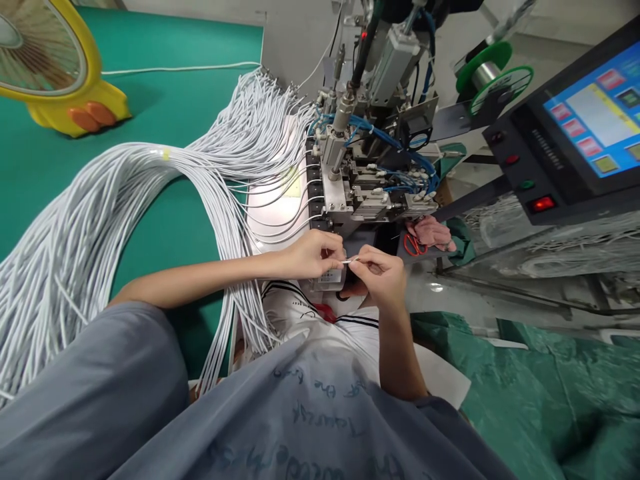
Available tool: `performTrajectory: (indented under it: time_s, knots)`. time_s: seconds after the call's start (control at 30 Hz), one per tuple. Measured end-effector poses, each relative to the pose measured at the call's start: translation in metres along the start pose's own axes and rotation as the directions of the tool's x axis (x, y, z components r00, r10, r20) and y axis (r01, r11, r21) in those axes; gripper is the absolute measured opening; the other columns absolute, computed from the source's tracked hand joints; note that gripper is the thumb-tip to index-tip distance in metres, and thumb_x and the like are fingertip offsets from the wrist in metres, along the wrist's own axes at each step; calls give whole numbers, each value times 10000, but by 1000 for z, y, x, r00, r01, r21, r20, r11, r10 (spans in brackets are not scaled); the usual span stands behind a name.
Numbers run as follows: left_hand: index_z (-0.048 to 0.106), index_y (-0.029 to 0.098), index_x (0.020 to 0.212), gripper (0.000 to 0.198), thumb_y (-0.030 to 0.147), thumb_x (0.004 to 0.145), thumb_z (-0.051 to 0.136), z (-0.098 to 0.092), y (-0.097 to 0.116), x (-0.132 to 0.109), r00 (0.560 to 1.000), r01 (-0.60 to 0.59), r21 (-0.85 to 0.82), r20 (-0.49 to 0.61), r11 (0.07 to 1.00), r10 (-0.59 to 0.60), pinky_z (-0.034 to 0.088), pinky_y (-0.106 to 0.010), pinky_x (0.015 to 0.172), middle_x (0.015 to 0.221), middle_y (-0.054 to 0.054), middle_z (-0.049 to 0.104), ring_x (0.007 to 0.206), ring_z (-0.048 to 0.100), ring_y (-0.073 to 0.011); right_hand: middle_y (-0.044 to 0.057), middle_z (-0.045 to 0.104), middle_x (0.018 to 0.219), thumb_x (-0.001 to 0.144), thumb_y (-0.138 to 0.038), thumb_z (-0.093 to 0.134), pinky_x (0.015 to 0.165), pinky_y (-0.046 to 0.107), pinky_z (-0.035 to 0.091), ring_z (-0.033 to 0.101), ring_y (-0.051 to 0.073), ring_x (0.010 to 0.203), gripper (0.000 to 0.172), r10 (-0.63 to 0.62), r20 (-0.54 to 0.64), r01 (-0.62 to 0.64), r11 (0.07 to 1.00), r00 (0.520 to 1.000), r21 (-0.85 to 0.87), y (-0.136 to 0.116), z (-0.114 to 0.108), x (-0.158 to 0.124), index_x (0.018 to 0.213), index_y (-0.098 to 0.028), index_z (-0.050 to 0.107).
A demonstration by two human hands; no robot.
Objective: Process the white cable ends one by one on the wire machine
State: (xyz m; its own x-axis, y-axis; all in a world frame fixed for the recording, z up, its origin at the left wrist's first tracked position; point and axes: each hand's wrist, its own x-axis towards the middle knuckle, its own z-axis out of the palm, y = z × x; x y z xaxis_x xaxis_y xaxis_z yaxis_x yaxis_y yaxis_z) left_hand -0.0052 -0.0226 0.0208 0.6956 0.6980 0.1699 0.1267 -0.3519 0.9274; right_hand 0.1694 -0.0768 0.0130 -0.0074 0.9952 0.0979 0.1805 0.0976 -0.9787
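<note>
The wire end (pixel 349 261) is a short white tip pinched between both hands just below the front of the machine (pixel 360 180), at the near edge of the tabletop (pixel 150 120). The left hand (pixel 313 253) grips it from the left with thumb and forefinger closed on the wire, and the right hand (pixel 381 272) closes its fingertips on the very tip from the right, so the two hands almost touch, with the wire end bridging the small gap between them. Holding it so near the end with both hands seems meant to keep the thin tip straight and steady right beneath the machine's row of clamps.

The bundle of white wires (pixel 125 213) sweeps in a broad arc from the far left of the green tabletop round toward the machine, and some strands fan out to the machine's left side, probably so that single wires can be drawn off without tangling. Whether the held end belongs to that bundle cannot be seen past the left hand.

A yellow fan (pixel 55 73) stands at the far left corner. A control panel with a lit screen (pixel 590 113) sits to the right of the machine, a green spool (pixel 493 77) behind it, and red-handled scissors (pixel 413 245) lie just right of the right hand.
</note>
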Motion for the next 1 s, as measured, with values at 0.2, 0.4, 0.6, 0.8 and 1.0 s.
performTrajectory:
  time_s: [0.2, 0.4, 0.6, 0.8, 1.0]
  knots:
    - [563, 122, 609, 168, 205, 749, 606, 8, -5, -2, 997, 66, -9, -47, 998, -66, 375, -176, 529, 608, 25, 516, 571, 479, -71, -4, 494, 622, 754, -267, 637, 515, 265, 355, 461, 121, 588, 128, -52, -277, 64, 997, 959, 33, 21, 27, -13, 666, -184, 676]
    - [612, 126, 787, 200, 125, 859, 425, 0, -18, -2, 956, -276, 654, 112, 705, 270, 379, -223, 558, 706, -33, 530, 599, 489, -107, -18, 451, 593, 795, -234, 599, 465, 258, 302, 381, 90, 499, 148, -197, -209, 127, 944, 958, -306, 14, 18, -7, 686, -166, 671]
    - [644, 132, 779, 234, 163, 870, 431, 1, -19, -2, 974, -195, 671, 45, 715, 223, 374, -220, 536, 695, -33, 540, 589, 495, -107, -13, 444, 604, 802, -256, 591, 467, 262, 302, 400, 104, 526, 169, -205, -230, 149, 960, 951, -238, 23, 19, 1, 670, -169, 654]
    - [702, 141, 824, 184, 228, 865, 546, 9, -19, 0, 994, -33, 258, -90, 965, 58, 411, -185, 597, 659, -10, 574, 623, 539, -89, 3, 465, 609, 812, -310, 577, 520, 288, 352, 452, 140, 580, 197, -191, -410, 153, 980, 892, -125, 37, 36, 1, 679, -182, 645]
    - [672, 95, 906, 268, 151, 901, 409, -8, -31, 9, 991, -102, 609, 129, 787, 29, 421, -218, 607, 797, -68, 578, 647, 536, -113, 15, 537, 682, 824, -327, 533, 570, 268, 382, 495, 136, 630, 224, -23, -250, 5, 997, 968, -71, 64, 20, 23, 711, -164, 638]
